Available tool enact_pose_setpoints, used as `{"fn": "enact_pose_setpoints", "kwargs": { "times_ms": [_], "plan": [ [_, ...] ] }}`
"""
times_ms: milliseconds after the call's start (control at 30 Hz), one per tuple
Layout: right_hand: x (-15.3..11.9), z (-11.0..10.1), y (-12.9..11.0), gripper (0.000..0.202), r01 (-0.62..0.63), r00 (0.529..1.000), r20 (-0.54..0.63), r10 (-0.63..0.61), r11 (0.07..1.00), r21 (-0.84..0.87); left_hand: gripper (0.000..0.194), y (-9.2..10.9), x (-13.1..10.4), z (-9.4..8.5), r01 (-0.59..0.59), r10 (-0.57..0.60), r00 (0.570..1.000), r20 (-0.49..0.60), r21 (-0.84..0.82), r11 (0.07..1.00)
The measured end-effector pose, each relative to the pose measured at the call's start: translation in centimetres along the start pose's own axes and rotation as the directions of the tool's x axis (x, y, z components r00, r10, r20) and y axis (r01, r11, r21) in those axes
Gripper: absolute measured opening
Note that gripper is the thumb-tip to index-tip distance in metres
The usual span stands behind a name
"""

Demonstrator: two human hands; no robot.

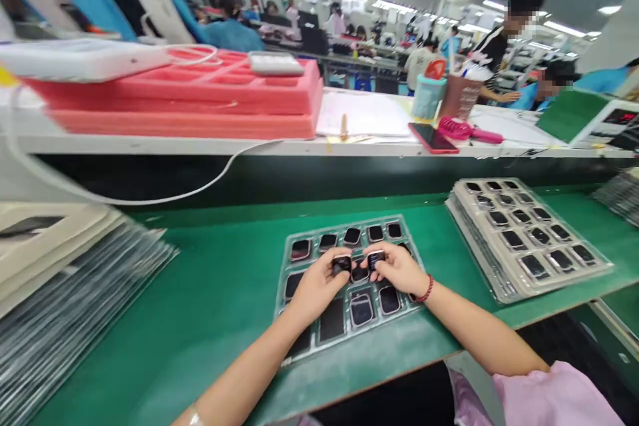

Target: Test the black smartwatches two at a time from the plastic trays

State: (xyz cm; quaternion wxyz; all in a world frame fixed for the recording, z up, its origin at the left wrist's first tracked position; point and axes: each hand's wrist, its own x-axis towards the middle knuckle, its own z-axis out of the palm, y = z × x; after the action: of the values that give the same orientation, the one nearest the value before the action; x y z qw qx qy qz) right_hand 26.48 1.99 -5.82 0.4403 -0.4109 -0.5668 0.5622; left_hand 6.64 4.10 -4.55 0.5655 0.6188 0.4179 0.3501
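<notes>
A clear plastic tray (pixel 327 339) lies on the green mat in front of me, with several dark square watch faces in its pockets. Above its middle, my left hand (pixel 319 283) pinches one watch face (pixel 342 264) between thumb and fingers. Just to the right, my right hand (pixel 399 267) grips another watch face (pixel 375 258), its thumb on the screen, which looks lit. The two held pieces are close together but apart. One more piece (pixel 360 273) sits in the tray between my hands.
Stacked trays of watch faces (pixel 522 233) stand at the right, and a tall stack of thin trays (pixel 90 299) at the left. The shelf (pixel 369 146) beyond carries red foam (pixel 200 100), a phone (pixel 433 138) and cups. Several people are in the background.
</notes>
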Motion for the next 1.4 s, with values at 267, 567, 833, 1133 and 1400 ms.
{"fn": "enact_pose_setpoints", "kwargs": {
  "times_ms": [267, 567, 833, 1133, 1400],
  "plan": [
    [0.1, -10.0, -8.9, 0.075, 0.347, 0.733, -0.623, -0.273, 0.938, -0.003, 0.049, 0.5, 0.1, -0.1, 0.034, -0.034, 0.999, 0.007, 0.007, 0.999],
    [-1.6, -16.4, -17.2, 0.088, 0.437, 0.370, -0.837, -0.402, 0.871, -0.225, 0.047, 0.3, -0.1, 0.2, 0.029, -0.029, 0.999, -0.031, 0.009, 1.000],
    [-0.1, -14.8, -18.3, 0.090, 0.455, 0.414, -0.763, -0.496, 0.839, -0.298, 0.046, 0.1, -0.1, 0.3, 0.036, -0.036, 0.999, -0.017, -0.017, 0.999],
    [-1.1, -10.5, -14.3, 0.091, 0.422, 0.427, -0.618, -0.660, 0.750, -0.509, 0.047, -0.3, 0.1, 0.1, 0.035, -0.035, 0.999, -0.023, 0.004, 0.999],
    [0.9, -11.5, -7.1, 0.099, 0.302, 0.622, -0.707, -0.336, 0.936, -0.179, 0.051, 0.3, -0.1, 0.3, 0.029, -0.028, 0.999, -0.021, 0.029, 0.999]
  ]
}}
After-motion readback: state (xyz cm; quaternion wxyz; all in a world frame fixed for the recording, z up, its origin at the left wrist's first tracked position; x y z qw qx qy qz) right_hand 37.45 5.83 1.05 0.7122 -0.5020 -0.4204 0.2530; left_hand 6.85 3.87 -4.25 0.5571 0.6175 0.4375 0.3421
